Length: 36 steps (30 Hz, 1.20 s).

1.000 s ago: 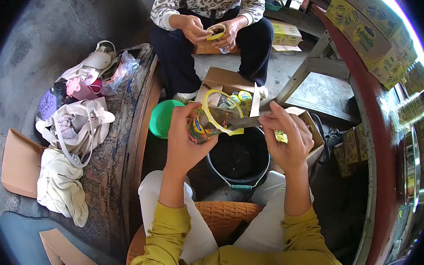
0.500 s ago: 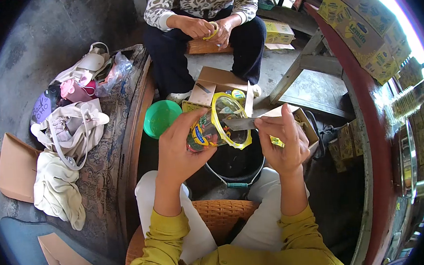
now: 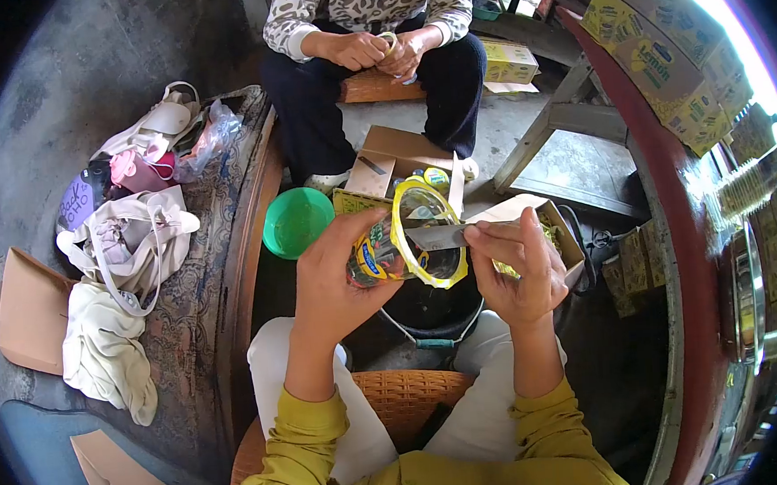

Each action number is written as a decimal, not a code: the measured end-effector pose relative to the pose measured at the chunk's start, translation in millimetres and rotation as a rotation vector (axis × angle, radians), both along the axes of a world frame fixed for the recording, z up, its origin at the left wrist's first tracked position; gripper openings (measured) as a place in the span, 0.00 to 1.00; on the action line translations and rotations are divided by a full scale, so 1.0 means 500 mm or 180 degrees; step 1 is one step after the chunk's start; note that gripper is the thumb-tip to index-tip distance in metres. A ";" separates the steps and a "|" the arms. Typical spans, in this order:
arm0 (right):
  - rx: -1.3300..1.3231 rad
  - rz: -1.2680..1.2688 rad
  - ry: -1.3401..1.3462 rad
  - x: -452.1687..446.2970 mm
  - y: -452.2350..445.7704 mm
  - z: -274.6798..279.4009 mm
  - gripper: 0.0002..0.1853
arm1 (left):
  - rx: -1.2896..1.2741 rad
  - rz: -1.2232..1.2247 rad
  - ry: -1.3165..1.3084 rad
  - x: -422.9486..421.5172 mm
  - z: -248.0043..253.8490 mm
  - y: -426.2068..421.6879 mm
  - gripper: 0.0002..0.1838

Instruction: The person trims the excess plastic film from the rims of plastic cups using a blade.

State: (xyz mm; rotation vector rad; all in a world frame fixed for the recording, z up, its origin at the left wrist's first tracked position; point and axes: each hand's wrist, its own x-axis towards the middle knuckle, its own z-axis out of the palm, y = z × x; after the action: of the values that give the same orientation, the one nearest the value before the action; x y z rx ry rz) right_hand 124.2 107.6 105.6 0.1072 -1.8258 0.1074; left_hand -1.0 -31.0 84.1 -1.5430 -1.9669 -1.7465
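My left hand (image 3: 332,268) is wrapped round a clear plastic cup (image 3: 377,254) with a printed label, tilted so that its mouth faces right. A yellow film rim (image 3: 450,279) runs around the mouth. Between the thumb and fingers of my right hand (image 3: 522,265) is a flat metal blade (image 3: 435,238), its far end at the cup's opening. Below the cup hangs the dark mouth of a black bucket (image 3: 435,342) with a wire handle, standing between my knees.
Opposite sits a person (image 3: 368,53) holding a small ring-like item. An open cardboard box (image 3: 414,143) with cups stands ahead, a green basin (image 3: 298,221) left of it, another box (image 3: 559,232) to the right. Bags (image 3: 130,240) lie on the bench at left; a wooden frame (image 3: 546,126) stands at right.
The cup has turned so its opening faces further right, and the blade has moved to its near rim. The co-worker's hands have closed in around their item.
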 end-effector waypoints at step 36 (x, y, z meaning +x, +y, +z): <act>-0.0120 0.0148 -0.0003 -0.002 0.037 -0.045 0.27 | -0.0809 -0.1239 -0.0787 -0.010 0.004 -0.003 0.31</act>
State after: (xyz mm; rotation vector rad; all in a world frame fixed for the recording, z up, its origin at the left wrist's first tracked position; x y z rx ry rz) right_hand 123.4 126.0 83.1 0.1230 -1.8217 0.1745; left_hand -6.1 -32.3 86.2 -1.9940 -2.1925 -1.9730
